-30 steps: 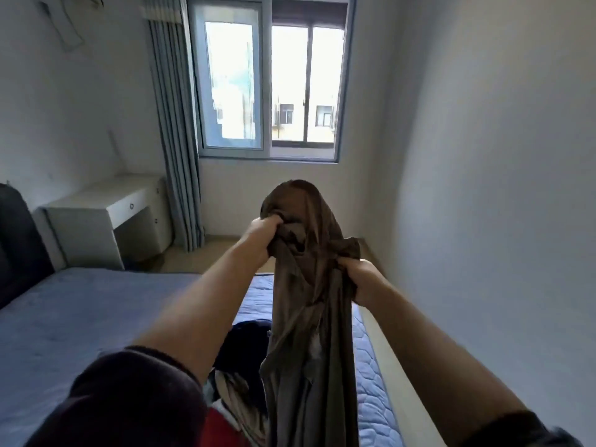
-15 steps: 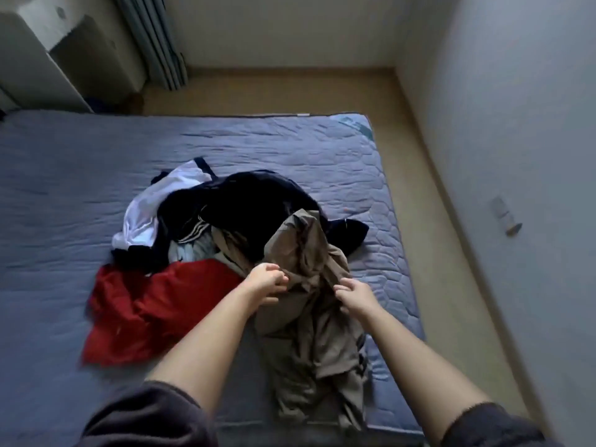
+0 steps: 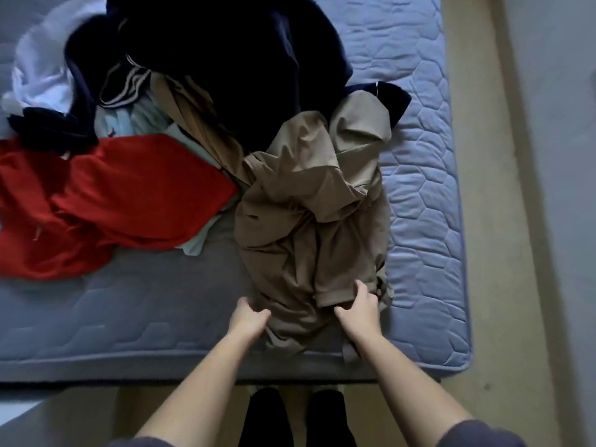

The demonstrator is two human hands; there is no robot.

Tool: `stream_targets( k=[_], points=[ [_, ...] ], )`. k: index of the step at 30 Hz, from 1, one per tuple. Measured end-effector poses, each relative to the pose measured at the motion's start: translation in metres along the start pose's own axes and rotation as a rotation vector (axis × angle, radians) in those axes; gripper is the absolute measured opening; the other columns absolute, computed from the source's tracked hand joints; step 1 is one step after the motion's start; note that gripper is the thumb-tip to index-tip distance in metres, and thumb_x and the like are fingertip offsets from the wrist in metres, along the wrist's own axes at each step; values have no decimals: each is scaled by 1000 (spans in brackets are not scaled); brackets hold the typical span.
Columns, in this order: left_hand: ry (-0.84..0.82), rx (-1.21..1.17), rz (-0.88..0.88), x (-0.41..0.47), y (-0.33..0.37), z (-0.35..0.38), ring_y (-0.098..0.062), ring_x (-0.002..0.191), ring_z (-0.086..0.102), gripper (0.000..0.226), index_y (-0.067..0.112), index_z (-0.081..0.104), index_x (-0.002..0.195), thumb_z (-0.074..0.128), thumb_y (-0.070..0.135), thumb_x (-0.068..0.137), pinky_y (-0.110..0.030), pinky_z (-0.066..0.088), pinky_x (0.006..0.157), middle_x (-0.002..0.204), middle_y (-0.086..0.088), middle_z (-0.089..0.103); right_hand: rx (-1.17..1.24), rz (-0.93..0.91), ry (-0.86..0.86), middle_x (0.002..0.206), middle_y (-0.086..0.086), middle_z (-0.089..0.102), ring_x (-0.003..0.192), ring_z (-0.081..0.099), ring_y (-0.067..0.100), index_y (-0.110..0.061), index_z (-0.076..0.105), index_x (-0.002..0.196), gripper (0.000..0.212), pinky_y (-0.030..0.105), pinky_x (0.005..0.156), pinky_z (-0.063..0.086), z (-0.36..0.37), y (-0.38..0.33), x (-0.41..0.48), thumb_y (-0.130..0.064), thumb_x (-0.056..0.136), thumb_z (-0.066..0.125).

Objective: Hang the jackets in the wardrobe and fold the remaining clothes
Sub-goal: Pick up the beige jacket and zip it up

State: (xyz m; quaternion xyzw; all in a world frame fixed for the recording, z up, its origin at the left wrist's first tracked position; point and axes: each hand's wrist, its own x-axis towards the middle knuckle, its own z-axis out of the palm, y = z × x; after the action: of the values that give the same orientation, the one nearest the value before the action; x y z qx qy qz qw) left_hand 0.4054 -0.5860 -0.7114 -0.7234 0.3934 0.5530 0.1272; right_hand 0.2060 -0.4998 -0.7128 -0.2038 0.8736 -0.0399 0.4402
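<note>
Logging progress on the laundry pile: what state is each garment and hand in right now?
tan garment: crumpled, unfolded, on the mattress
red garment: bunched, unfolded
navy garment: heaped, unfolded
white garment: crumpled, unfolded
left hand: grips the tan garment's near edge
right hand: pinches a fold of the tan garment

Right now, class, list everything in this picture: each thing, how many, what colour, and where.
tan garment: one, tan, crumpled on the mattress's near right
red garment: one, red, left on the mattress
navy clothes: count unclear, dark navy, far middle of the pile
white garment: one, white, far left
pale mint garment: one, partly buried mid-pile
mattress: one, blue-grey, quilted
floor: beige, right of the mattress
left hand: fingers grip the tan garment's near edge
right hand: fingers grip a fold of it
</note>
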Motion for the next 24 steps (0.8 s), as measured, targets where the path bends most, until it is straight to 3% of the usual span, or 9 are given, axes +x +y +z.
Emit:
stream_targets(
  k=[2,3,6,10,13,16,20,22,24],
  points=[
    [17,-176,8,14,-3,10,-32,120,52,70,7,37,140,71,25,82,-38,44,100,133,-14,53,-282,-51,90,139,11,32,124,43,30,-35,21,147,79,39,99,39,9,-1,11,-34,83,67],
    [3,-260,19,21,-3,16,-30,120,53,69,6,40,139,74,23,81,-37,44,100,132,-13,55,-433,-111,145,136,10,35,122,43,28,-37,27,144,70,39,97,39,14,-1,17,-36,85,64],
    [-54,-268,15,33,1,33,-26,102,63,42,5,62,116,74,22,80,-30,49,87,113,-13,67,-510,-275,266,119,6,52,112,50,27,-23,57,117,27,38,88,38,21,0,33,-35,96,44],
    [192,-2,130,23,5,21,-32,98,62,16,9,64,97,61,16,82,-31,44,74,100,-15,68,-600,-289,280,112,3,59,107,56,26,-19,61,106,29,37,85,38,2,19,33,-33,98,37],
    [367,419,149,2,3,-8,-30,88,59,8,17,52,93,56,21,87,-30,41,67,98,-9,62,-754,-190,103,121,5,57,113,55,26,-18,60,115,31,35,89,40,-23,47,20,-28,98,37],
    [381,652,63,-14,0,-30,-31,94,60,27,14,45,104,58,33,90,-32,42,67,106,-11,62,-732,-10,-97,127,7,58,116,57,27,-15,59,122,34,33,87,42,-39,62,4,-22,94,43],
    [366,631,101,-29,-4,-50,-34,99,60,53,13,41,116,49,58,89,-34,45,69,108,-12,61,-741,125,-324,133,7,56,120,56,26,-14,56,128,44,34,91,44,-46,76,-9,-32,87,54],
    [331,559,201,-37,-10,-55,-33,93,60,49,14,46,108,38,60,93,-38,48,74,101,-9,61,-671,107,-383,124,9,62,115,59,25,-13,63,118,41,31,87,45,-46,84,-10,-39,87,55],
    [274,519,250,-43,-15,-58,-31,88,58,37,13,47,101,38,49,97,-42,50,76,98,-9,60,-530,69,-457,105,8,69,106,62,25,-11,71,101,42,26,79,44,-44,90,-9,-48,89,53]
  ],
)
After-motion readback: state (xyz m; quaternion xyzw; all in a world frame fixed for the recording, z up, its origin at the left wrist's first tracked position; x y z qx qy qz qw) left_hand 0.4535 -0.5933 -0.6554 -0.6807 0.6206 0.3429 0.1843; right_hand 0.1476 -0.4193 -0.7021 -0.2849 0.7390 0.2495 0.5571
